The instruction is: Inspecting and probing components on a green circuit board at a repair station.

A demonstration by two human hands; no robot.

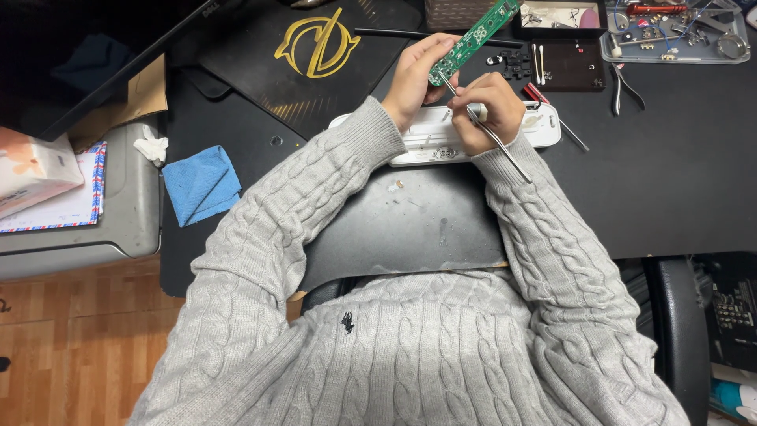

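Note:
My left hand (414, 75) holds a long green circuit board (474, 39) tilted up over the black desk. My right hand (490, 110) grips metal tweezers (487, 130), their tip touching the lower end of the board. Under both hands lies a white plastic device casing (430, 146), opened, partly hidden by my hands. Both arms are in grey cable-knit sleeves.
A blue cloth (202, 183) lies at the left on the black mat (410, 221). Pliers (623, 87) and a clear parts tray (674, 31) sit at the back right, beside a small black tray (568, 65). A grey box (130, 213) with a tissue pack (35, 170) stands left.

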